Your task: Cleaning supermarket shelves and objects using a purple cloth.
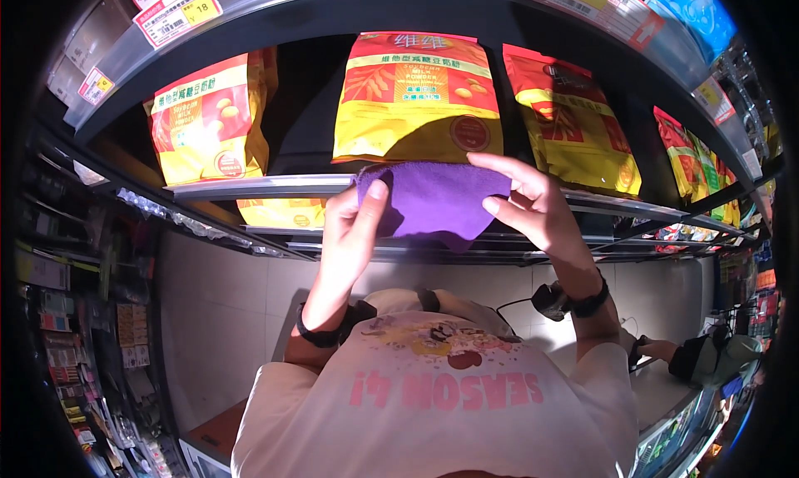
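A purple cloth (437, 197) is stretched between my two hands at the front edge of a store shelf (274, 184). My left hand (352, 212) grips its left end, thumb on top. At the right end, my right hand (524, 200) pinches the cloth between thumb and fingers. Just beyond it stands a red and yellow bag of soybean milk powder (418, 103), its lower part in shadow. Similar bags stand to the left (203, 116) and to the right (571, 116). The cloth's lower corner hangs down over the shelf rails.
Price tags (179, 13) line the rail of the shelf above. More bags (686, 159) stand at the far right, and another bag (281, 212) shows on a lower level. Another person (705, 359) is at the right. Stocked shelves (68, 353) run along the left.
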`<state>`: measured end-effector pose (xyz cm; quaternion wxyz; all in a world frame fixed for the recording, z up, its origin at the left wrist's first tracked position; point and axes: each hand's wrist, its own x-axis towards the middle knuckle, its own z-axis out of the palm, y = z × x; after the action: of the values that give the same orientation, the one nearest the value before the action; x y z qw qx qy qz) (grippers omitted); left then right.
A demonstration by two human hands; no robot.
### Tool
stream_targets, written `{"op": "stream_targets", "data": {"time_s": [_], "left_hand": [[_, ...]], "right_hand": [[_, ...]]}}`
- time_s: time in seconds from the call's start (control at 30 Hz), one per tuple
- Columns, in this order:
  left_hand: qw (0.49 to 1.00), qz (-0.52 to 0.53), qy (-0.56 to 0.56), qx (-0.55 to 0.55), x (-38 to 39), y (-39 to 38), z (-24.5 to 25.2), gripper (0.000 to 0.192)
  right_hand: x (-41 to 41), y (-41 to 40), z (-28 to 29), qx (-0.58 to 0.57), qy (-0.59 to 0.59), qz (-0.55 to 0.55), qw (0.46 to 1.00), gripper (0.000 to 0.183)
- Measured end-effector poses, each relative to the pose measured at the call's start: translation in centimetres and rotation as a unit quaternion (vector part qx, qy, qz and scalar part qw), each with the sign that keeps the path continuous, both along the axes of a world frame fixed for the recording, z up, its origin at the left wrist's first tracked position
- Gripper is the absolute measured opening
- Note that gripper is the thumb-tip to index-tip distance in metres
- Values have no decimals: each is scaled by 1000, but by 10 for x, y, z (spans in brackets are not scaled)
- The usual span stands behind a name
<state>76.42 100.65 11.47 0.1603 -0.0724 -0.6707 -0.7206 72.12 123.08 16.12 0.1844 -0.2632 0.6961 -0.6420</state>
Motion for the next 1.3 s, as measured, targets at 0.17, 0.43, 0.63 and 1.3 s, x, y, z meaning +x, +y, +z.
{"op": "stream_targets", "data": {"time_s": [0.17,0.43,0.63,1.3], "left_hand": [[884,266,140,-359,2,0,12,12],[991,-80,110,-9,-13,-1,3,16],[998,-17,59,10,-7,12,-3,11],[892,-84,282,-343,-43,130,11,27]], "right_hand": [[-5,10,-11,39,74,-68,994,35],[-13,23,-8,136,307,-93,937,22],[2,14,-75,-331,-235,89,910,66],[-18,190,15,-118,167,-474,856,36]]}}
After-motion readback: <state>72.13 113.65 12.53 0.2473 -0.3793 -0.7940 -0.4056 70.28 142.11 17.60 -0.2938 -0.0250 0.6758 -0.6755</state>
